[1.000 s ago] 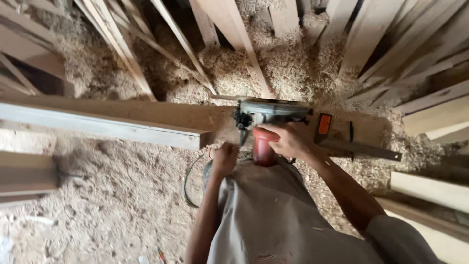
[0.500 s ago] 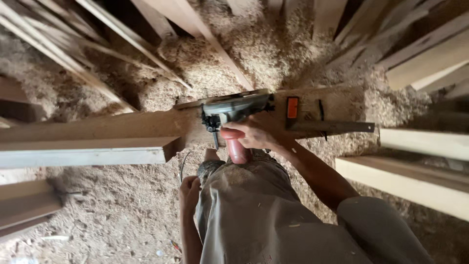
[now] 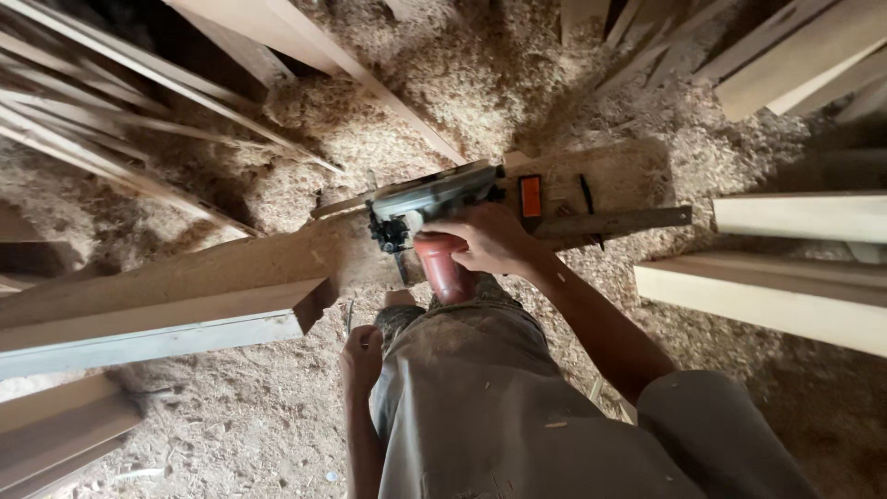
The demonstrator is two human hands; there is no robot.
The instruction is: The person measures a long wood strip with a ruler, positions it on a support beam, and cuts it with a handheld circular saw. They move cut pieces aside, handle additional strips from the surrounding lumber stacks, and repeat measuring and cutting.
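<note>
While I looked down from the head camera, my right hand was closed around the red handle of the power saw, the fingers wrapped tight over its top, so the tool lay directly under that palm and a little in front of my body. The saw sat on the long wooden beam, near the place where the beam's cut end showed a step. The beam's long axis ran from the left side of the view toward the right, slightly rising, and the saw's body lay almost along this same line, with the handle pointing back toward me. My left hand hung low beside my trouser leg, near the beam's lower edge but apart from it; its fingers looked loosely curled, and I could not tell if they held something. So the right hand was clearly the nearer one to the saw. To the right, a flat metal bar lay on the same wood, just beside an orange tag. Sawdust covered the ground all around, and pale planks lay well apart on the right.
</note>
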